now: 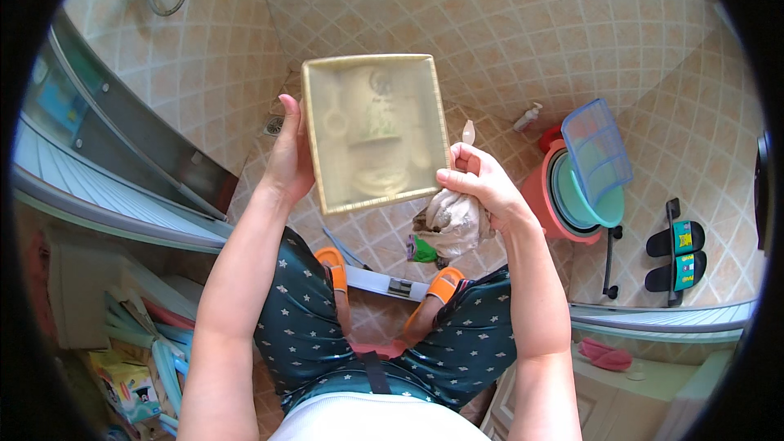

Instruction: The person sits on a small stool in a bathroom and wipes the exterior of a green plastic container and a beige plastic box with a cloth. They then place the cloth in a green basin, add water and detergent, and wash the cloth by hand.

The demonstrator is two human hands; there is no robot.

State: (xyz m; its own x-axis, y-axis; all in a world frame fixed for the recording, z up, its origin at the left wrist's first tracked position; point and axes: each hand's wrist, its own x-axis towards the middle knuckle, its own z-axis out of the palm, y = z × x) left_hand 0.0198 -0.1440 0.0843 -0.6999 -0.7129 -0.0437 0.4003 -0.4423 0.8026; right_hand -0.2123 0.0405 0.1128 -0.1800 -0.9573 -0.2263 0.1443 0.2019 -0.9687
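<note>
A shallow rectangular box (pixel 422 110) with a yellowish rim is held up in front of me, tilted slightly. Behind its cloudy front, or printed on it, show blurred pale shapes; I cannot tell which. My left hand (pixel 288 159) supports the box's left side, thumb pointing up. At the lower right corner, my right hand (pixel 487 187) pinches the edge between thumb and fingers. A crumpled, stained whitish cloth (pixel 453 220) appears just below the right hand; whether the hand also holds it cannot be seen. Beside the cloth is a green and purple item (pixel 422 249), partly covered.
A shower door track (pixel 373 282) crosses the tiled floor between my orange sandals (pixel 446 283). On the right stand a pink bucket (pixel 536 187) with nested basins, a blue plastic grille (pixel 597 150), a pump bottle (pixel 528 116) and black slippers (pixel 677 257). A floor drain (pixel 274 126) lies left.
</note>
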